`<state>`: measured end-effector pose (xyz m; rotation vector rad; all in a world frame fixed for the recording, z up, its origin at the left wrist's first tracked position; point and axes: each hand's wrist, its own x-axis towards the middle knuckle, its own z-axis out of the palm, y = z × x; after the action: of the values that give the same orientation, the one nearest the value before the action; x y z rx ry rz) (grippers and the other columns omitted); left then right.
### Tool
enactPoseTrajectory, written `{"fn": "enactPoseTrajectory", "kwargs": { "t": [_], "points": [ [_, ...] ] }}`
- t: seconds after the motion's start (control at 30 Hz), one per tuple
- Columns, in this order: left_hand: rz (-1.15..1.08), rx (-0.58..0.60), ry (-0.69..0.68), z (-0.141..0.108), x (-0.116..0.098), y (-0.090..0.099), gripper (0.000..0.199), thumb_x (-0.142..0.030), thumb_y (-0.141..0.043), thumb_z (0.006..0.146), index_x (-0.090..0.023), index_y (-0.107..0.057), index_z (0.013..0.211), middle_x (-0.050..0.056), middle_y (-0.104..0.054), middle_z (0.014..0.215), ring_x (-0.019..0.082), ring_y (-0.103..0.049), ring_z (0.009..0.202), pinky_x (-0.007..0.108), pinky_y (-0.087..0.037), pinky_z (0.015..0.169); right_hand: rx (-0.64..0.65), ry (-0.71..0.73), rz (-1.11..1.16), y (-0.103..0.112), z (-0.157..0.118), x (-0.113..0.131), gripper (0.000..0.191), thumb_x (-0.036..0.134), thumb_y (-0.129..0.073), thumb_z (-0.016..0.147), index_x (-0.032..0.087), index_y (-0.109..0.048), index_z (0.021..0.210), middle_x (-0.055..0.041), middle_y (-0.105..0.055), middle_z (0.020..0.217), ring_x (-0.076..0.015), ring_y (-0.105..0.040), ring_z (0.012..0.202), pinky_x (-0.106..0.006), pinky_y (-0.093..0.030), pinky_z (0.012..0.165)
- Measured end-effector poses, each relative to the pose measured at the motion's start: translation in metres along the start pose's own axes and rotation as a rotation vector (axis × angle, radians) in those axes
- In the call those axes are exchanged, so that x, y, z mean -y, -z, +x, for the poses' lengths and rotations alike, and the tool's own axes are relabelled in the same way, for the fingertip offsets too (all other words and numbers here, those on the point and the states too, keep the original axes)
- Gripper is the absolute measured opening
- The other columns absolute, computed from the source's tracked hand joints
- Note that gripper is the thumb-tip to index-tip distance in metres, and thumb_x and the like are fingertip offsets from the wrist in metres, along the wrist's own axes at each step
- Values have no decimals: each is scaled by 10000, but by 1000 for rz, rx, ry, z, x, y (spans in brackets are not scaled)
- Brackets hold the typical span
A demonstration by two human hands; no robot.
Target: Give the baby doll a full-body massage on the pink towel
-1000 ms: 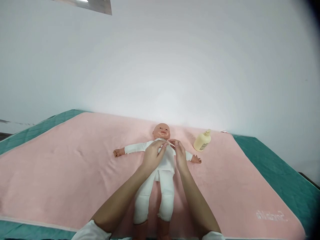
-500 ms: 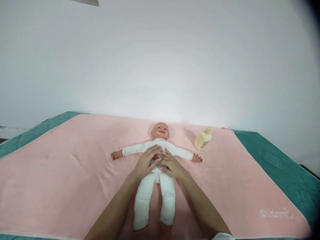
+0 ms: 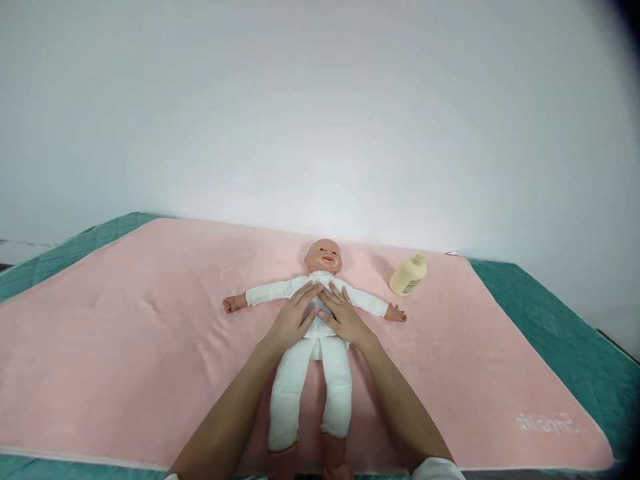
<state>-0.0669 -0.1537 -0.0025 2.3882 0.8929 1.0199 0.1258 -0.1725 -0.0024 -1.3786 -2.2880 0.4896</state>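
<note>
A baby doll (image 3: pixel 327 347) in a white cloth top and trousers lies on its back, head toward the wall and arms stretched out to both sides. On the left of its chest rests my left hand (image 3: pixel 295 315), open, fingers extended and pointing toward the doll's neck. My right hand (image 3: pixel 346 316) lies open on the other side of the chest, its fingers a little apart. The fingertips of both hands come close together at the middle of the upper chest, and the thumbs nearly meet below. Part of the doll's top is hidden beneath my palms.
A pale yellow pump bottle (image 3: pixel 409 275) stands by the doll's outstretched arm on the right. Under everything spreads a pink blanket (image 3: pixel 125 347) over a green padded cover (image 3: pixel 550 327). A plain white wall (image 3: pixel 320 120) rises directly behind.
My hands have slid a little up the doll's chest. Their fingers, which overlapped at the middle of the belly, now lie side by side. The view has shifted slightly.
</note>
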Motion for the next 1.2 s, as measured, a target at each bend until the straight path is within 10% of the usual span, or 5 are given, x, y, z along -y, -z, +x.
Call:
{"fn": "enactPoseTrajectory", "kwargs": {
  "t": [0.43,0.77,1.2],
  "points": [
    [27,21,38,0,4,0,448,-312,-403,972,-250,-424,1415,58,-439,1475,211,-299,1422,459,-322,1150,-118,-297,-3,-11,-1,-11,638,568,-246,961,296,-102,1520,-25,-156,1590,-259,-93,1482,-635,-21,1145],
    [-67,291,-168,1,-9,17,345,-356,-478,947,-293,-611,1259,5,-633,1275,218,-454,1329,499,-201,1188,-255,-352,1,-16,-9,-20,532,409,-167,1000,236,-288,1488,-68,-315,1541,-247,-226,1456,-620,-4,1147],
    [65,355,-116,3,-4,11,618,-512,-465,926,-325,-287,1487,33,-389,1505,241,-256,1437,531,-117,1184,-252,-356,13,-16,-8,-21,520,396,-183,1002,237,-298,1483,-62,-321,1539,-240,-217,1459,-617,8,1149]
  ]
}}
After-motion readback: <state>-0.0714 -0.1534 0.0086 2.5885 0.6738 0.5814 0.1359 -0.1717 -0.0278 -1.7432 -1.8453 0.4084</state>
